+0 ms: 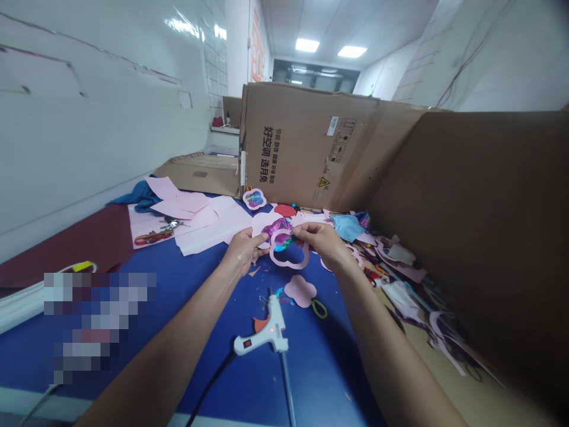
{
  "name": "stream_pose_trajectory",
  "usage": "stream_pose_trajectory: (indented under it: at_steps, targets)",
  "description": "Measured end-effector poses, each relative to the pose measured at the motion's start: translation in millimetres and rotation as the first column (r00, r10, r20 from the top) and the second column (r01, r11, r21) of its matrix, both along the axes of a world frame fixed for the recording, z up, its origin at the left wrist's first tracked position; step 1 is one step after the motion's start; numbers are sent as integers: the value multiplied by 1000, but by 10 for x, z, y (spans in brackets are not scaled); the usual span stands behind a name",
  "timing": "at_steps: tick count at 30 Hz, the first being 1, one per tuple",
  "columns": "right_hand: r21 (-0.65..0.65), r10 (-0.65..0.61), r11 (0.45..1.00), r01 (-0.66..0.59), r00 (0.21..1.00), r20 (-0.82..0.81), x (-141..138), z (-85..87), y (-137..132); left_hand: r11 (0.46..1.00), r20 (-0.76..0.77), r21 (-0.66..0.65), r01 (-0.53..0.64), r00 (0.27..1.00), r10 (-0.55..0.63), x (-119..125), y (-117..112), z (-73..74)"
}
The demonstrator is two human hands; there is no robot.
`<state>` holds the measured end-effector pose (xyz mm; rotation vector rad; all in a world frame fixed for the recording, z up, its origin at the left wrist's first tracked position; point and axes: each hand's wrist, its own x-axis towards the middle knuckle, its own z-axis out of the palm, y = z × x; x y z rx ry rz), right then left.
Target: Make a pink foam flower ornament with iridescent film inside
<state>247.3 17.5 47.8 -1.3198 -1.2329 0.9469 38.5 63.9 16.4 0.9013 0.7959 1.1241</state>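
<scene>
My left hand (pixel 242 249) and my right hand (pixel 320 242) hold up a pink flower-shaped paper frame (pixel 290 259) together with a shiny multicoloured foil piece (pixel 276 228) and a pink paper backing. Both hands pinch the upper edges of this stack, fingers closed on it, a little above the blue table (pixel 133 261). Below them lies a pink flower cutout (pixel 301 290) beside a small green ring (pixel 319 309). A white hot glue gun (pixel 265 333) stands on the table near me, its black cord trailing toward the front edge.
Pink paper sheets (pixel 195 220) with scissors (pixel 171 224) lie at the left. A finished foil flower (pixel 254 198) leans near a big cardboard box (pixel 306 148). Cardboard walls (pixel 480 225) close the right side, with scraps (pixel 400 267) piled along them. A blue cloth (pixel 140 194) lies far left.
</scene>
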Motion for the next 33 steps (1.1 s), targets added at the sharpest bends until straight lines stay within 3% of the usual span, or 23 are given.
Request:
stream_pose_trajectory:
  at_steps: [6,21,33]
  targets:
    - [-22,76,997,-75,997,31,-41,16,-31,1000,8,18,-14,1000,13,-18,19,-18]
    - [-4,23,1000,-23,1000,16,-66,13,-26,999,71,23,37,997,-38,39,-69,60]
    - [-42,-18,999,8,965,-260,-45,-56,19,999,21,36,-13,1000,13,0,-7,-23]
